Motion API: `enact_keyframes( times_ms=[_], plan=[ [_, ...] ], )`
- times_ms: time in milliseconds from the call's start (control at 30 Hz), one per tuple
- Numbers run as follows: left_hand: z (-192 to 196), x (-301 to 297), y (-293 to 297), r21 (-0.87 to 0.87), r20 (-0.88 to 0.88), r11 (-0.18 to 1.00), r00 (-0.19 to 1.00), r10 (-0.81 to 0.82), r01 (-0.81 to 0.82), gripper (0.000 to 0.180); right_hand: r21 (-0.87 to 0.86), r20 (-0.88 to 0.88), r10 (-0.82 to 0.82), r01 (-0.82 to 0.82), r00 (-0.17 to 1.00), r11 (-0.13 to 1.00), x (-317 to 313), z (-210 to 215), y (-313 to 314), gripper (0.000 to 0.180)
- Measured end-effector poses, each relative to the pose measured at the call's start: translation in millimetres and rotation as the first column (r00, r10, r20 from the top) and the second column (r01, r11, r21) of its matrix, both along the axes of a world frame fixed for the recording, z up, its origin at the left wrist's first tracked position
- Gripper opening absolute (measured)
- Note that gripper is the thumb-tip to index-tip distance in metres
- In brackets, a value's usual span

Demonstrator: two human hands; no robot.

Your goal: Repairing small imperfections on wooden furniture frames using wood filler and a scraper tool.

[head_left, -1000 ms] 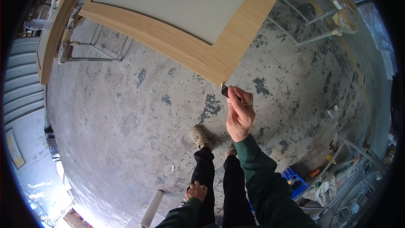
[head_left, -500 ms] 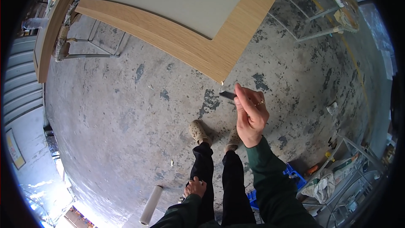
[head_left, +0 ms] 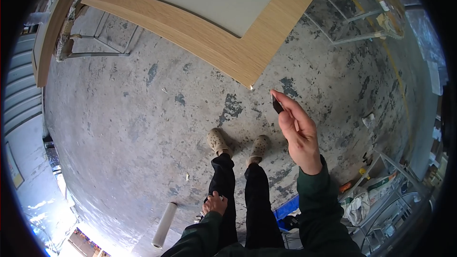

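Observation:
My right hand point(head_left: 301, 135) is raised beyond my feet, pinching a small dark flat blade point(head_left: 276, 104) between thumb and fingers. Ahead of it, apart from the blade, is the near corner of a wood-grain framed panel point(head_left: 216, 35) with a pale grey inset. A small whitish chip point(head_left: 252, 87) clings to that corner's tip. My left hand point(head_left: 215, 204) hangs low by my left leg with its fingers curled; a bit of something shows beside it, too small to name.
A second wooden frame point(head_left: 45, 57) stands at the far left over a metal stand point(head_left: 97, 54). Another metal stand point(head_left: 357, 38) is at the far right. A white roll point(head_left: 164, 225) lies on the floor at lower left. Blue crate point(head_left: 288, 207) and metal rack with rags point(head_left: 357, 207) are at lower right.
My right hand has moved right and slightly nearer to me, away from the panel's corner, and the blade has tilted more upright. The view has shifted slightly; my left hand stays low.

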State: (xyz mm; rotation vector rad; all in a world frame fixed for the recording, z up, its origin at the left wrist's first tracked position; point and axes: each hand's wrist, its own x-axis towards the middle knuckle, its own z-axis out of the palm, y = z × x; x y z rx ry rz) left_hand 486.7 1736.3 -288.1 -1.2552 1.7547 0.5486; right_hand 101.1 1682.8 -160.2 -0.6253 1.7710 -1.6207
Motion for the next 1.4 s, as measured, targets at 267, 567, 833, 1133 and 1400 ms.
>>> enact_keyframes(
  times_ms=[267, 567, 833, 1133, 1400],
  plan=[
    [-7.1, 9.1, 3.9, -0.085, -0.056, 0.996, 0.998, -0.042, 0.038, 0.032, 0.133, -0.347, 0.110, -0.068, 0.931, 0.989, -7.5, 10.1, -8.4, 0.044],
    [0.1, 0.1, 0.8, -0.025, -0.007, 1.000, 1.000, 0.007, -0.007, 0.033, 0.140, -0.686, 0.101, -0.006, 0.721, 0.990, -21.7, -17.0, -16.1, 0.046],
    [-3.1, 6.6, 1.1, -0.072, -0.055, 0.997, 0.998, -0.039, 0.035, 0.031, 0.167, -0.795, 0.132, 0.006, 0.592, 0.986, -25.8, -19.0, -20.0, 0.054],
    [-2.3, 3.9, -2.8, -0.003, 0.012, 1.000, 1.000, -0.010, 0.010, 0.034, 0.156, -0.742, 0.134, -0.025, 0.657, 0.987, -28.4, -18.6, -14.4, 0.051],
    [0.3, -0.6, -5.5, -0.001, -0.001, 1.000, 1.000, -0.004, 0.004, 0.033, 0.166, -0.783, 0.143, -0.019, 0.606, 0.986, -34.2, -17.1, -18.8, 0.049]
  ],
)
